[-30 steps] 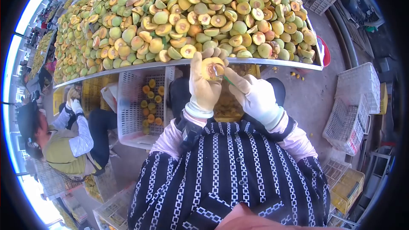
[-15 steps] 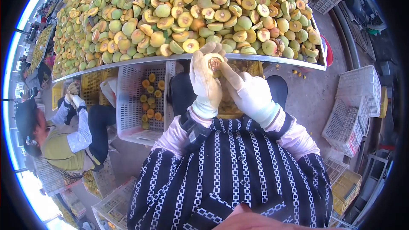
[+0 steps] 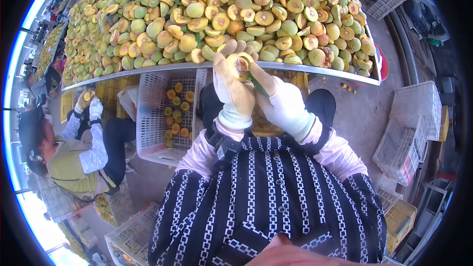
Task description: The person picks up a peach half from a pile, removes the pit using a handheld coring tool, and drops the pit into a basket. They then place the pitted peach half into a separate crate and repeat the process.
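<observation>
One fruit half (image 3: pixel 238 66) clamped in left fingers (image 3: pixel 238 61) | right fingers (image 3: pixel 262 76) closed around green-handled tool (image 3: pixel 257 84)

your head view is bright and looks daylit, with the strongest light along the left edge, where a curved band is blown out to white with a blue-violet fringe. lower left, the glare washes out nearly all detail. your fisheye lens bends the worktop (image 3: pixel 221 68) into a bow and leans the crates (image 3: pixel 406 130) at right, and a black, soft-edged ring closes off the corners. the fruit pile (image 3: pixel 212 15) is evenly lit and fairly clear, softer toward its far left. your pale gloves lose some texture in the light; the right rim falls darker and smeary.
</observation>
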Tool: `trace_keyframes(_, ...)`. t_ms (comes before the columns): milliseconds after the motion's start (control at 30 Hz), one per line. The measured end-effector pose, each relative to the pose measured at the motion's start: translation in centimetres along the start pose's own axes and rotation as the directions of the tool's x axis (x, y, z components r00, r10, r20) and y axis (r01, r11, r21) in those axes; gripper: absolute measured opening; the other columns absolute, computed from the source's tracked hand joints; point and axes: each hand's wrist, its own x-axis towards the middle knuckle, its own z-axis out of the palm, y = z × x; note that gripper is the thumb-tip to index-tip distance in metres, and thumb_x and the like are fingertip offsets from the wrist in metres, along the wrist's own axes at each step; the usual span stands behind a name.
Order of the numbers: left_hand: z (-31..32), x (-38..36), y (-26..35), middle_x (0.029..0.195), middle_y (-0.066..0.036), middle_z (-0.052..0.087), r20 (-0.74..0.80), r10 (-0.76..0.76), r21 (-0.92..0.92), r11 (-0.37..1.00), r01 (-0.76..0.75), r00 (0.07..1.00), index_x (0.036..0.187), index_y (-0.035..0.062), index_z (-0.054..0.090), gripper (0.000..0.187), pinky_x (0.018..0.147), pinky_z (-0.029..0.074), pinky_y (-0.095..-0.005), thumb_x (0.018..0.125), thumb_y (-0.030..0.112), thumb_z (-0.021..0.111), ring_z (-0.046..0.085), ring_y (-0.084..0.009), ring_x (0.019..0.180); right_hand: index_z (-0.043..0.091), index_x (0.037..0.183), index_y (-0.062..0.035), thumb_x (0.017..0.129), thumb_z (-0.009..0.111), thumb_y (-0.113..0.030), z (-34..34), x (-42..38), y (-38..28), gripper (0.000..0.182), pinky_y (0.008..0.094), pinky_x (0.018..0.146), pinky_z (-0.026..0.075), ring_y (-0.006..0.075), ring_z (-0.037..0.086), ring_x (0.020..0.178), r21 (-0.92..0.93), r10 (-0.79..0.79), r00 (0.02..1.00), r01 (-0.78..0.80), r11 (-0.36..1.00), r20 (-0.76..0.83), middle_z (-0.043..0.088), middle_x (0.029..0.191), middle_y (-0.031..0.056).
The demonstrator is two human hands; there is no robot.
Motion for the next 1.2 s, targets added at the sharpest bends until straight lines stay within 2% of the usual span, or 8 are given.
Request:
trace_keyframes(433,-0.1,-0.5,-0.7,0.111,-0.014,0.06,-0.017,0.06,0.03,0.998,-0.059,0.998,0.119,-0.0002,0.053,0.05,0.092,0.049,-0.0393,0.1,0.045,0.042,0.059,-0.0264,0.105,0.048,0.136,-0.0133,0.086,0.063,-0.017,-1.5,0.3,-0.9,0.053,0.0393,0.052,0.05,0.0291,0.061,0.058,-0.178,0.062,0.986,-0.034,0.983,0.153,0.061,0.076,0.0106)
trace_keyframes(733,-1.1,-0.6,0.1,0.108,-0.014,0.061,-0.057,-0.114,0.087,0.989,0.119,0.992,0.118,0.001,0.053,0.05,0.079,0.056,-0.0384,0.1,0.046,0.039,0.064,-0.0286,0.094,0.039,0.141,-0.0172,0.08,0.063,-0.014,-1.0,-1.3,-0.5,0.066,0.0399,0.051,0.05,0.0282,0.059,0.057,-0.008,-0.061,0.986,0.063,0.998,0.152,0.056,0.073,0.0079)
trace_keyframes(800,-0.5,-0.5,0.6,0.087,-0.015,0.066,-0.111,-0.127,0.074,0.988,0.136,0.986,0.101,-0.0013,0.059,0.04,0.064,0.056,-0.0347,0.098,0.037,0.047,0.066,-0.0254,0.071,0.046,0.136,-0.0068,0.082,0.064,-0.009,-1.3,-1.1,-0.9,0.057,0.0389,0.057,0.052,0.0299,0.064,0.069,0.05,-0.014,0.979,0.004,0.999,0.205,0.064,0.082,0.0105)
trace_keyframes(933,-1.8,0.2,0.7,0.08,-0.014,0.066,-0.006,-0.063,0.242,0.968,0.063,0.998,0.097,-0.002,0.059,0.038,0.057,0.055,-0.0313,0.099,0.034,0.046,0.065,-0.0229,0.064,0.044,0.137,-0.007,0.082,0.064,-0.009,-1.0,-0.8,-1.4,0.058,0.0386,0.062,0.054,0.0337,0.066,0.079,0.23,0.087,0.947,-0.162,0.96,0.308,0.067,0.095,0.0157)
trace_keyframes(1033,-2.6,0.9,0.8,0.08,-0.014,0.066,-0.011,-0.109,0.329,0.938,0.106,0.994,0.096,-0.0025,0.059,0.038,0.058,0.055,-0.0312,0.099,0.033,0.046,0.065,-0.0226,0.064,0.043,0.138,-0.0072,0.083,0.063,-0.009,1.3,-1.1,0.1,0.058,0.0382,0.065,0.054,0.0331,0.068,0.079,0.509,0.123,0.952,-0.256,0.822,0.281,0.067,0.105,0.0167)
trace_keyframes(1100,-3.5,1.8,1.0,0.085,-0.014,0.066,0.037,-0.241,0.292,0.931,0.22,0.97,0.101,-0.0029,0.059,0.039,0.071,0.055,-0.0349,0.1,0.034,0.045,0.067,-0.0241,0.075,0.041,0.137,-0.0114,0.084,0.06,-0.011,2.7,-1.1,1.5,0.056,0.0344,0.058,0.051,0.024,0.063,0.063,0.569,0.018,0.99,-0.096,0.817,0.142,0.06,0.096,0.0148)
trace_keyframes(1133,-2.9,1.5,1.1,0.087,-0.015,0.066,0.009,-0.221,0.157,0.963,0.217,0.975,0.103,-0.0028,0.059,0.04,0.073,0.056,-0.0355,0.1,0.035,0.045,0.067,-0.025,0.077,0.04,0.138,-0.0102,0.085,0.06,-0.011,-0.3,0.4,0.1,0.057,0.0306,0.055,0.05,0.0141,0.058,0.061,0.583,0.278,0.732,-0.67,0.459,0.622,0.057,0.098,0.0099)
trace_keyframes(1200,-2.2,1.3,0.5,0.089,-0.015,0.066,-0.018,-0.204,0.023,0.979,0.204,0.979,0.104,-0.0027,0.059,0.041,0.076,0.056,-0.036,0.099,0.036,0.046,0.067,-0.0258,0.079,0.04,0.136,-0.0072,0.087,0.059,-0.014,-1.0,1.0,-0.1,0.053,0.0294,0.051,0.049,0.013,0.057,0.059,0.6,0.263,0.701,-0.707,0.373,0.663,0.058,0.089,0.0071)
